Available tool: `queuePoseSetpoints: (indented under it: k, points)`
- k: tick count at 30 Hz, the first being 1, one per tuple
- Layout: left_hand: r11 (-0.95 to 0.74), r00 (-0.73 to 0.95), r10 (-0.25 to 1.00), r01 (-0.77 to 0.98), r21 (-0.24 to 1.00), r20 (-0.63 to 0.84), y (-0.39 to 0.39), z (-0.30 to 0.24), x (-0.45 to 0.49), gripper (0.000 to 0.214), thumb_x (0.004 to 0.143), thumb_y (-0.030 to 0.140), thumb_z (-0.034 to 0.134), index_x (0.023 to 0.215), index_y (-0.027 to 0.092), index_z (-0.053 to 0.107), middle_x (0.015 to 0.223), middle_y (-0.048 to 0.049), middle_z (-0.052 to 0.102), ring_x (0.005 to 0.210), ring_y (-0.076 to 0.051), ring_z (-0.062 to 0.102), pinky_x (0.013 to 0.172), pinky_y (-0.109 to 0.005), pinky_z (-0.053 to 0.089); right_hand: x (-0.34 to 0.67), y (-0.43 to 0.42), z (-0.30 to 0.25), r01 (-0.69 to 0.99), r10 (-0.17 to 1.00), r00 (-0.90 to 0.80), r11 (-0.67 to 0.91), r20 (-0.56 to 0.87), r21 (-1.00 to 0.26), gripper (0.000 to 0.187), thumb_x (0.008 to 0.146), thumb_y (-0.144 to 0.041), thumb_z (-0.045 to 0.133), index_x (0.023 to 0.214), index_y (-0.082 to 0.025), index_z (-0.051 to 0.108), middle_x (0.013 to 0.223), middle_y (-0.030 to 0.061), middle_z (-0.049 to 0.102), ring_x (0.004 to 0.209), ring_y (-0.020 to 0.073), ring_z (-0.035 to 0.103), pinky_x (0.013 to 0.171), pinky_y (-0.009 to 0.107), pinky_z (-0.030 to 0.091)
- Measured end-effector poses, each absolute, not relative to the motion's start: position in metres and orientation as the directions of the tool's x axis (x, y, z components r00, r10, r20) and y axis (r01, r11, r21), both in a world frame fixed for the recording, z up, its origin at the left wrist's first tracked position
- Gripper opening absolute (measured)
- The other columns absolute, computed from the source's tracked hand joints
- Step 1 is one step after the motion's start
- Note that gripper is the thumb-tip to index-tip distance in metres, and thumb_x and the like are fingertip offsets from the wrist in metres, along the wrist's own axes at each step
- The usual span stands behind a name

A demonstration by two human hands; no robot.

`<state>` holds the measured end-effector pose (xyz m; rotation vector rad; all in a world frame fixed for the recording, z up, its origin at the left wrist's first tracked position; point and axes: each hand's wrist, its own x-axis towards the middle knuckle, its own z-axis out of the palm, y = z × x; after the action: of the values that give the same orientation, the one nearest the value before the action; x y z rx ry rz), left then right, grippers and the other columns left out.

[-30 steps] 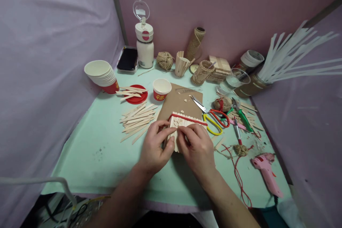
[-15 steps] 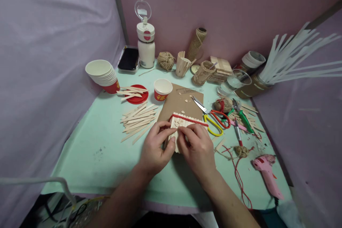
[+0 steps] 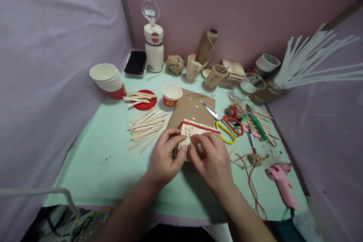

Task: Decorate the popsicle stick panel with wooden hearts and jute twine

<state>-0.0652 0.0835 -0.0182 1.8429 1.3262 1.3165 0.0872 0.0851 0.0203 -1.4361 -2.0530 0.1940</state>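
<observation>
Green tabletop — hands at a wooden-stick panel — left gripping it, right's hold unclear

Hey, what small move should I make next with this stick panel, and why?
Perhaps reach your right hand to a loose wooden chip on the brown board: that hand's thumb and forefinger stand apart, chips cluster on the stick panel, and your left hand rests at the panel's left side.

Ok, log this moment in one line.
left hand: touching craft-stick panel | right hand: over panel | scissors: partly on cardboard
</observation>
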Motion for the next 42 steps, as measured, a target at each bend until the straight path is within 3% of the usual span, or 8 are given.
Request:
queuePoseSetpoints:
  k: [11, 19, 23, 26, 33, 42]
  points:
    - [-0.389, 0.055, 0.912, 0.424, 0.818, 0.405, 0.083, -0.020, -0.066, 0.023, 0.088, 0.018, 0.054, 0.109, 0.020, 0.064, 0.113, -0.0091, 0.056, 0.106, -0.022, 0.057, 0.093, -0.039, 0.051, 0.085, 0.087, 0.020, 0.823, 0.874, -0.257, 0.422, 0.412, -0.380, 0.012, 0.089, -0.020, 0.057, 0.097, -0.019, 0.067, 0.087, 0.0065, 0.059, 0.081, 0.0205, 0.052, 0.073, 0.035, 0.042]
    - [-0.394, 0.056, 0.909, 0.435, 0.810, 0.413, 0.083, -0.019, -0.066, 0.023, 0.088, 0.019, 0.055, 0.108, 0.020, 0.064, 0.113, -0.0092, 0.056, 0.106, -0.021, 0.057, 0.093, -0.038, 0.051, 0.085, 0.085, 0.025, 0.810, 0.882, -0.245, 0.414, 0.403, -0.415, 0.011, 0.089, -0.021, 0.057, 0.095, -0.019, 0.066, 0.089, 0.0068, 0.059, 0.081, 0.0205, 0.052, 0.073, 0.036, 0.044]
    - [-0.388, 0.037, 0.907, 0.457, 0.800, 0.419, 0.084, -0.017, -0.066, 0.022, 0.088, 0.020, 0.054, 0.108, 0.020, 0.064, 0.111, -0.0085, 0.058, 0.105, -0.021, 0.058, 0.089, -0.036, 0.052, 0.098, 0.078, 0.037, 0.770, 0.857, -0.164, 0.420, 0.488, -0.480, 0.015, 0.088, -0.019, 0.060, 0.102, -0.017, 0.064, 0.095, 0.0085, 0.059, 0.090, 0.0216, 0.056, 0.079, 0.038, 0.047]
    - [-0.376, -0.045, 0.891, 0.482, 0.791, 0.451, 0.084, -0.015, -0.067, 0.020, 0.089, 0.020, 0.053, 0.106, 0.020, 0.064, 0.105, -0.0072, 0.061, 0.101, -0.020, 0.060, 0.084, -0.034, 0.052, 0.119, 0.069, 0.043, 0.766, 0.837, -0.053, 0.384, 0.545, -0.515, 0.015, 0.087, -0.017, 0.060, 0.102, -0.018, 0.063, 0.096, 0.0076, 0.060, 0.092, 0.0210, 0.058, 0.081, 0.038, 0.047]
    - [-0.406, -0.330, 0.765, 0.420, 0.812, 0.553, 0.086, -0.020, -0.067, 0.008, 0.088, 0.018, 0.059, 0.087, 0.021, 0.067, 0.084, -0.0015, 0.066, 0.084, -0.017, 0.063, 0.077, -0.033, 0.051, 0.173, 0.037, 0.025, 0.805, 0.846, 0.067, 0.267, 0.529, -0.529, 0.011, 0.088, -0.019, 0.060, 0.097, -0.021, 0.065, 0.091, 0.0049, 0.062, 0.085, 0.0202, 0.060, 0.073, 0.035, 0.048]
    - [-0.532, -0.488, 0.689, 0.163, 0.831, 0.536, 0.082, 0.022, -0.050, 0.006, 0.081, 0.019, 0.070, 0.076, 0.019, 0.066, 0.075, 0.0010, 0.064, 0.075, -0.013, 0.060, 0.071, -0.026, 0.049, 0.199, -0.003, -0.006, 0.768, 0.855, 0.107, 0.253, 0.508, -0.589, 0.009, 0.091, -0.022, 0.056, 0.094, -0.022, 0.064, 0.091, 0.0055, 0.063, 0.086, 0.0199, 0.061, 0.074, 0.033, 0.048]
